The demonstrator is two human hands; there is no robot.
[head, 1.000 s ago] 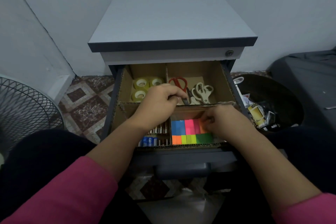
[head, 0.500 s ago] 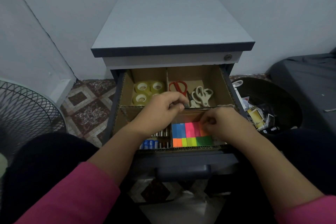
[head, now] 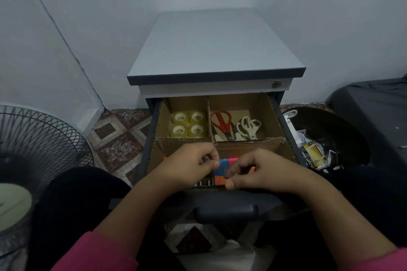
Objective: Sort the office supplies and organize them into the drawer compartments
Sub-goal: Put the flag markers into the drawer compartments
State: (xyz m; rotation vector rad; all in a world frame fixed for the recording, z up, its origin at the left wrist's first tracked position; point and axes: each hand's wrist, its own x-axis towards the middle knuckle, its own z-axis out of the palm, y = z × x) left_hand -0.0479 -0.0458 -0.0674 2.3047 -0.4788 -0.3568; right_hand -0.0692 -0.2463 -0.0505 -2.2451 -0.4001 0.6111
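Both hands (head: 222,166) crowd the front compartments; the rear compartments' tape rolls (head: 188,124) and scissors (head: 234,125) lie unobstructed.

My hands meet over the front of the open drawer (head: 286,130), left hand (head: 189,166) just beside right hand (head: 253,170). Sticky notes (head: 223,166) lie under and between them. Batteries (head: 203,182) sit below my left hand. Beyond my left hand, tape rolls (head: 188,124) fill the back compartment; beyond my right, scissors (head: 233,124). A fan (head: 33,149) stands far left, a bin (head: 330,138) right.
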